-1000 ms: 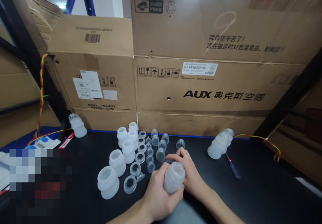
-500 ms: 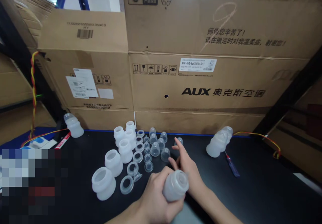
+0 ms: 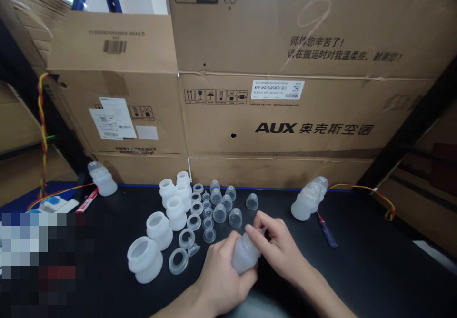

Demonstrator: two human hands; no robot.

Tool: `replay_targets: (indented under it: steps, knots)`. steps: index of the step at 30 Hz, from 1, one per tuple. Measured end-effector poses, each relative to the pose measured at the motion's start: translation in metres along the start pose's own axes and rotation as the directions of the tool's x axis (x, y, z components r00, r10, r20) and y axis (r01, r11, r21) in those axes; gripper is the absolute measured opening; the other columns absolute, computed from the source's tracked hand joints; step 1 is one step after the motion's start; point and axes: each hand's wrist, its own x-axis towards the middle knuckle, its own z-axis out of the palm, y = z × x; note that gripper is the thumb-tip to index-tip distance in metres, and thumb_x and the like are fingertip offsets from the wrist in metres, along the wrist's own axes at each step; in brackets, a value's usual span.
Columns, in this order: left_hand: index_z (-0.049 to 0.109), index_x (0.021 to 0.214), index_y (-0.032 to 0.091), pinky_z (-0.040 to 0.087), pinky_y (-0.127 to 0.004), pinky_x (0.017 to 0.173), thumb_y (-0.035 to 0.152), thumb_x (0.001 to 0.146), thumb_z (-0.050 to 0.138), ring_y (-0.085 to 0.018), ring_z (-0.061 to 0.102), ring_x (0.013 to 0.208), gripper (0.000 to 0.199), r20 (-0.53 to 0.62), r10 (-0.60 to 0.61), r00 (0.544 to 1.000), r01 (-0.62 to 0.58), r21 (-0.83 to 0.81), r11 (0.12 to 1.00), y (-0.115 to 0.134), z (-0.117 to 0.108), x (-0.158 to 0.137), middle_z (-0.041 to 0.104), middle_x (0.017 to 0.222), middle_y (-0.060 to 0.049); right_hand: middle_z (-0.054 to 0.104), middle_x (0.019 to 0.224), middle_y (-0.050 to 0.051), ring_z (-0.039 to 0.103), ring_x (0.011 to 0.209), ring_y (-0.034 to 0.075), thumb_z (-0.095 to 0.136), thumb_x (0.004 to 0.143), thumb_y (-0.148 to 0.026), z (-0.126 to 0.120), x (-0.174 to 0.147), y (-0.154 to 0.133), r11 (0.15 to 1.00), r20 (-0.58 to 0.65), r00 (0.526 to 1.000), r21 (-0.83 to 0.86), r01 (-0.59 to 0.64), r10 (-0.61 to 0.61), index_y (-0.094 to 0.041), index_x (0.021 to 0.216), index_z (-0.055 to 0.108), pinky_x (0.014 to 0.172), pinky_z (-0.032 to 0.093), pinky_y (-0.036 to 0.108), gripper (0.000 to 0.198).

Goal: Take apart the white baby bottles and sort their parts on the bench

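Observation:
My left hand (image 3: 219, 273) is wrapped round the body of a translucent white baby bottle (image 3: 243, 256), tilted with its top toward the upper right. My right hand (image 3: 278, 244) is closed at the bottle's top, thumb and fingers gripping round the collar; a clear teat tip (image 3: 263, 230) shows between the fingers. Left of my hands stand several open bottle bodies (image 3: 159, 231) in rows. Beside them lie collar rings (image 3: 178, 261) and small clear teats (image 3: 209, 234). Several clear domed caps (image 3: 235, 218) stand just beyond my hands, with one cap (image 3: 252, 202) apart to the right.
Capped bottles (image 3: 309, 199) stand at the back right near a screwdriver (image 3: 327, 231). Another capped bottle (image 3: 103, 179) is at the back left, beside a red-and-white marker (image 3: 86, 200). Large cardboard (image 3: 221, 118) walls off the black table's (image 3: 357, 270) far side.
My right hand has drawn back from its stretched-out pose near the caps and closed on the bottle's top. The bottle has tipped away toward the right, still in my left hand.

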Motion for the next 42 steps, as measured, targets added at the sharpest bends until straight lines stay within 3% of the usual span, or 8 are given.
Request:
replay_targets:
  steps: [7, 12, 18, 26, 29, 32, 36, 42]
  knots:
    - [0.057, 0.089, 0.022, 0.041, -0.025, 0.060, 0.025, 0.084, 0.067, -0.015, 0.056, 0.064, 0.011, 0.041, -0.017, 0.999, 0.021, -0.097, 0.995, 0.005, -0.005, 0.005, 0.064, 0.076, 0.001, 0.035, 0.060, -0.007, 0.029, 0.053, 0.009, 0.066, 0.095, -0.057, 0.021, 0.006, 0.011, 0.851, -0.084, 0.965, 0.495, -0.175, 0.247, -0.022, 0.067, 0.039, 0.047, 0.026, 0.021, 0.053]
    - [0.060, 0.088, 0.021, 0.042, -0.024, 0.061, 0.023, 0.081, 0.071, -0.015, 0.060, 0.067, 0.013, -0.043, -0.109, 0.993, 0.101, -0.142, 0.985, 0.010, -0.001, 0.009, 0.069, 0.077, 0.001, 0.049, 0.062, -0.005, 0.042, 0.056, 0.010, 0.068, 0.098, -0.042, 0.029, 0.000, 0.017, 0.986, -0.507, 0.862, 0.153, 0.064, 0.023, -0.019, 0.071, 0.055, 0.050, 0.036, 0.020, 0.038]
    - [0.056, 0.085, 0.023, 0.042, -0.023, 0.059, 0.024, 0.082, 0.070, -0.015, 0.060, 0.065, 0.014, -0.047, -0.180, 0.983, 0.164, -0.237, 0.958, 0.015, 0.011, -0.001, 0.069, 0.076, 0.003, 0.050, 0.060, -0.006, 0.044, 0.050, 0.009, 0.066, 0.099, -0.030, 0.037, -0.006, 0.019, 0.954, -0.613, 0.731, -0.204, 0.222, -0.301, -0.020, 0.072, 0.057, 0.048, 0.037, 0.020, 0.030]
    - [0.051, 0.084, 0.026, 0.038, -0.026, 0.056, 0.029, 0.079, 0.068, -0.017, 0.058, 0.061, 0.018, -0.055, -0.116, 0.992, 0.111, -0.088, 0.990, 0.013, 0.007, -0.011, 0.064, 0.070, 0.003, 0.057, 0.069, -0.005, 0.045, 0.047, 0.009, 0.066, 0.096, -0.056, 0.011, 0.021, 0.007, 0.975, -0.842, 0.532, 0.187, 0.121, 0.096, -0.022, 0.097, 0.060, 0.042, 0.038, 0.019, 0.034]
    - [0.052, 0.084, 0.026, 0.040, -0.027, 0.057, 0.027, 0.071, 0.072, -0.018, 0.063, 0.060, 0.023, -0.006, -0.030, 1.000, 0.030, -0.046, 0.999, 0.009, 0.010, -0.015, 0.066, 0.071, 0.002, 0.066, 0.080, 0.000, 0.055, 0.058, 0.013, 0.073, 0.091, -0.051, -0.004, 0.020, 0.018, 0.998, -0.621, 0.784, 0.047, 0.036, 0.001, -0.020, 0.103, 0.066, 0.050, 0.045, 0.022, 0.033]
    - [0.057, 0.087, 0.025, 0.045, -0.029, 0.063, 0.021, 0.061, 0.076, -0.022, 0.071, 0.066, 0.033, 0.011, 0.080, 0.997, -0.080, -0.029, 0.996, 0.002, 0.014, -0.018, 0.074, 0.079, 0.001, 0.069, 0.088, 0.000, 0.058, 0.061, 0.014, 0.076, 0.088, -0.039, 0.000, 0.010, 0.032, 0.990, -0.087, 0.996, -0.142, 0.018, -0.031, -0.025, 0.119, 0.065, 0.056, 0.047, 0.026, 0.036]
    - [0.059, 0.088, 0.024, 0.045, -0.031, 0.060, 0.035, 0.055, 0.084, -0.025, 0.073, 0.064, 0.042, 0.031, 0.293, 0.956, -0.292, -0.024, 0.956, -0.010, 0.019, -0.019, 0.077, 0.079, -0.001, 0.072, 0.113, 0.001, 0.060, 0.063, 0.013, 0.069, 0.089, -0.025, 0.022, 0.001, 0.044, 0.959, 0.275, 0.960, -0.253, 0.132, -0.059, -0.035, 0.141, 0.052, 0.062, 0.051, 0.028, 0.056]
    - [0.059, 0.085, 0.024, 0.038, -0.030, 0.053, 0.040, 0.062, 0.079, -0.022, 0.070, 0.055, 0.034, 0.037, 0.365, 0.930, -0.365, 0.006, 0.931, -0.013, 0.021, -0.020, 0.074, 0.071, 0.000, 0.062, 0.141, 0.009, 0.067, 0.092, 0.020, 0.060, 0.097, -0.029, 0.037, 0.006, 0.041, 0.985, 0.112, 0.989, -0.132, 0.110, -0.096, -0.034, 0.154, 0.037, 0.073, 0.056, 0.033, 0.062]
